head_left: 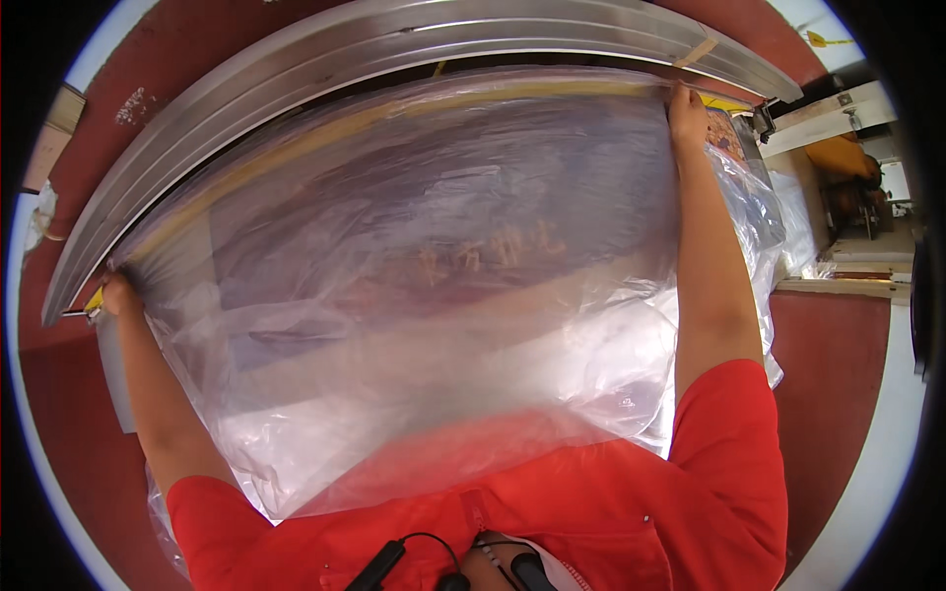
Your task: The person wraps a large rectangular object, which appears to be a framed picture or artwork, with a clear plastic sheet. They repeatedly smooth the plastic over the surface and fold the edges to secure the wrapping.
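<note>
— Head view first: what are the hands on?

— A big clear plastic bag (424, 276), pulled wide over a flat, dark reddish panel that shows only dimly through the film. It spans the whole middle of the picture, from the person's red shirt (591, 512) up to a long grey metal rail (394, 44).

— And the hands themselves?

— The left hand (118, 294) is closed on the bag's far left corner, next to the rail's end. The right hand (687, 110) is closed on the far right corner, just under the rail. Both arms are stretched out, the bag taut between them.

— What might go wrong?

— I'd judge the film could tear or slip from a fist if pulled harder, since it is thin and stretched tight. Loose folds bunched by the right forearm could also snag on the panel's corner.

— Anything around it?

— Red floor (838, 364) either side, pale worktop (847, 261) at right.
</note>
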Action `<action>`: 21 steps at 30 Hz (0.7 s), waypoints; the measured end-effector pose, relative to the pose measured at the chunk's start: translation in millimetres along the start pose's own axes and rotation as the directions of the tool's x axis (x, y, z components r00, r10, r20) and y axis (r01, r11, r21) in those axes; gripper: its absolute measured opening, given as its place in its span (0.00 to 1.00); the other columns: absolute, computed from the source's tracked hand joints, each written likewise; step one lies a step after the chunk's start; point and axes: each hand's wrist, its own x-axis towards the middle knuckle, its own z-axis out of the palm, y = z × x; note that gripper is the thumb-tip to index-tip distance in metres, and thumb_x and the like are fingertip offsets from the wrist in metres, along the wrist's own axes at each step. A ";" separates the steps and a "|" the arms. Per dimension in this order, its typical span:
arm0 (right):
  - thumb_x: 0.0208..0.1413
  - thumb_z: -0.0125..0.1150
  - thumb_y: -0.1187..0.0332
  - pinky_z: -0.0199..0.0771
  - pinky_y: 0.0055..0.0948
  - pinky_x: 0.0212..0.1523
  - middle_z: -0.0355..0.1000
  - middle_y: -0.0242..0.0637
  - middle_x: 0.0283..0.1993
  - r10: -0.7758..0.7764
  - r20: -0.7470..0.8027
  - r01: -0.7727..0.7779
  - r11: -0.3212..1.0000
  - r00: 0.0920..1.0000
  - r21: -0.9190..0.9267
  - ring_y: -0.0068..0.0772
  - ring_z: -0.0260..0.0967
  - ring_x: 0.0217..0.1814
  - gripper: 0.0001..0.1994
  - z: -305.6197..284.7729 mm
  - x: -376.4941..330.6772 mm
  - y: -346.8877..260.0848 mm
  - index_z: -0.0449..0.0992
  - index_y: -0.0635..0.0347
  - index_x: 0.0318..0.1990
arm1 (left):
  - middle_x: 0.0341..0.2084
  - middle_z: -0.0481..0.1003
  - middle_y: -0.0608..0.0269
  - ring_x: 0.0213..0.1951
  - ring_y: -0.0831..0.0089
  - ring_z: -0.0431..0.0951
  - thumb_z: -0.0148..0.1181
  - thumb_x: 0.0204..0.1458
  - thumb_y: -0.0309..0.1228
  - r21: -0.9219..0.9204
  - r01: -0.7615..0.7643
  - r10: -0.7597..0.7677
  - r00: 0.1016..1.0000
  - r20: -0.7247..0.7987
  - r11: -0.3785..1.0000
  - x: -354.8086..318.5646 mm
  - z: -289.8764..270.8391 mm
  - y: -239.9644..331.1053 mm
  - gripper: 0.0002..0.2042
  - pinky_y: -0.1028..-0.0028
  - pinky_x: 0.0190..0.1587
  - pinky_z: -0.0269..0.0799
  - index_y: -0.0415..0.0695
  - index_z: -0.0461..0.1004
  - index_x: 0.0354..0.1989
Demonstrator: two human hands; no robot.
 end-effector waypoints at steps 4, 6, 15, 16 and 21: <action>0.45 0.32 0.51 0.56 0.37 0.46 0.65 0.53 0.40 -0.025 0.012 0.024 0.996 1.000 0.089 0.50 0.60 0.46 0.26 14.3 7.8 7.6 0.69 0.65 0.37 | 0.26 0.72 0.48 0.29 0.57 0.73 0.33 0.50 0.35 0.096 0.025 -0.019 0.998 -0.062 0.995 13.7 7.4 -43.6 0.17 0.62 0.28 0.69 0.38 0.69 0.28; 0.45 0.32 0.52 0.55 0.37 0.46 0.64 0.53 0.41 -0.024 0.036 0.020 0.995 0.999 0.094 0.51 0.59 0.47 0.26 14.4 6.2 4.3 0.68 0.65 0.38 | 0.26 0.71 0.45 0.31 0.56 0.73 0.43 0.46 0.33 0.336 -0.088 0.085 0.996 0.025 0.938 7.9 1.9 -43.0 0.11 0.63 0.31 0.68 0.37 0.67 0.26; 0.41 0.47 0.48 0.58 0.24 0.41 0.67 0.38 0.33 -0.069 0.358 -0.012 0.976 0.931 0.218 0.27 0.61 0.37 0.26 -27.0 -15.0 -27.6 0.71 0.65 0.35 | 0.14 0.66 0.66 0.13 0.78 0.62 0.48 0.47 0.39 -0.822 0.567 -0.204 0.812 0.547 0.053 -9.2 -71.3 19.5 0.09 0.78 0.13 0.56 0.47 0.67 0.25; 0.41 0.49 0.48 0.57 0.22 0.40 0.67 0.34 0.33 -0.132 0.407 0.054 0.979 0.904 0.198 0.24 0.60 0.36 0.25 -23.8 -17.1 -33.8 0.71 0.64 0.35 | 0.11 0.57 0.73 0.11 0.85 0.51 0.46 0.49 0.42 -0.842 0.540 -0.168 0.831 0.531 0.011 4.8 -58.8 -12.7 0.10 0.82 0.12 0.46 0.51 0.67 0.23; 0.40 0.57 0.56 0.60 0.18 0.36 0.68 0.30 0.28 -0.285 0.553 0.034 0.907 0.783 0.419 0.19 0.61 0.31 0.18 -36.2 -92.6 -93.0 0.72 0.63 0.31 | 0.18 0.64 0.67 0.18 0.76 0.62 0.45 0.48 0.35 -0.621 0.220 -0.099 0.970 0.224 0.752 8.0 -54.4 -118.8 0.07 0.76 0.19 0.55 0.47 0.66 0.24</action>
